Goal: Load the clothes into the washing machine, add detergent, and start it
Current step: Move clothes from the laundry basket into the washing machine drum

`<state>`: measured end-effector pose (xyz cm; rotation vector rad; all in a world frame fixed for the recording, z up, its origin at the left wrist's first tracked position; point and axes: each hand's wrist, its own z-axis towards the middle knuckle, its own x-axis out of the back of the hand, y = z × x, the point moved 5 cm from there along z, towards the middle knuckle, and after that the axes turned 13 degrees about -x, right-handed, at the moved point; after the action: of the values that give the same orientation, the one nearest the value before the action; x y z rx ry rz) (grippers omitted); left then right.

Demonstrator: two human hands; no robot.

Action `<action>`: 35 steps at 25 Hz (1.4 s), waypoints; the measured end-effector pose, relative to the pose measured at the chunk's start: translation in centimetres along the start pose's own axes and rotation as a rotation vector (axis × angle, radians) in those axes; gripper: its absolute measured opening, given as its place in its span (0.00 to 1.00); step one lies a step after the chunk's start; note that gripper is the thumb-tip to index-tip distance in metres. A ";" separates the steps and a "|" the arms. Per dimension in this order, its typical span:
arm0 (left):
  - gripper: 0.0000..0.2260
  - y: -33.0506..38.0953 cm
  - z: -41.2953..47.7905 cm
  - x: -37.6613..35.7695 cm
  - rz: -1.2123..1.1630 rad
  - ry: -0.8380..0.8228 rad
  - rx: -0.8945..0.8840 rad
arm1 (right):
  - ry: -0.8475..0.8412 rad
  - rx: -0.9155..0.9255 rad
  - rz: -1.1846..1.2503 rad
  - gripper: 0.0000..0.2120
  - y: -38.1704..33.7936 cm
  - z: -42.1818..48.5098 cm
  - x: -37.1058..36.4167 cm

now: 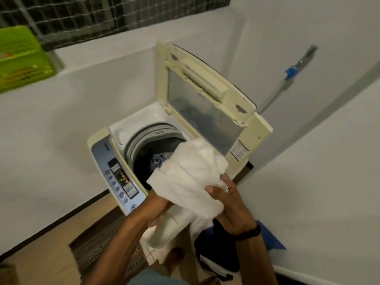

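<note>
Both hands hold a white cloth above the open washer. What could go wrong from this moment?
1. The white cloth hangs partly below the left hand, outside the drum; that end may catch on the rim or slip to the floor.
2. Darker blue clothes already lie in the drum, so colour might bleed into the white.
3. The raised lid stands close beside the right hand; a bump could drop it.

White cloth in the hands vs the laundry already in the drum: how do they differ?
The white cloth is bright white and bunched; the laundry in the drum looks dark with blue-grey patches. The white cloth is held above the washer opening by the left hand and right hand; the laundry in the drum lies loose, untouched. Both are crumpled fabric.
</note>
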<state>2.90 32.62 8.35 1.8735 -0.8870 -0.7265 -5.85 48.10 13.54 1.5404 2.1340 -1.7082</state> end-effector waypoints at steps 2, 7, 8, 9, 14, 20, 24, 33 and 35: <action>0.09 3.6 2.3 0.6 0.185 0.034 -0.216 | 0.091 -0.001 -0.060 0.26 -1.4 3.3 -0.8; 0.26 -0.2 8.9 4.7 0.658 0.125 -0.113 | 0.585 -0.217 -0.771 0.17 3.3 11.6 2.9; 0.27 -1.3 8.7 4.5 0.687 0.127 -0.094 | 0.661 -0.281 -0.875 0.19 4.9 11.6 4.4; 0.23 -2.3 8.4 3.9 0.676 0.107 -0.103 | 0.706 -0.292 -0.898 0.18 6.6 11.4 6.1; 0.07 -8.4 3.3 -3.7 0.660 -0.187 -0.113 | 0.824 -0.437 -0.784 0.13 15.6 4.4 14.6; 0.10 -23.7 0.2 -12.6 0.974 -0.701 0.127 | 0.952 -0.780 -0.579 0.19 27.6 -4.9 25.2; 0.08 -37.8 5.0 -15.5 1.217 -0.756 0.187 | 0.961 -0.903 -0.518 0.19 36.0 -5.0 35.5; 0.39 -82.5 27.7 -20.4 1.365 -0.954 0.017 | 0.920 -1.099 -0.675 0.53 63.5 11.1 68.3; 0.49 -87.9 29.3 -20.5 1.418 -1.003 0.067 | 0.897 -1.168 -0.573 0.59 66.2 12.6 70.7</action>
<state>-7.03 64.01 -80.64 0.3989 -2.4322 -0.6130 -4.77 80.87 -78.46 1.3602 3.1175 0.5994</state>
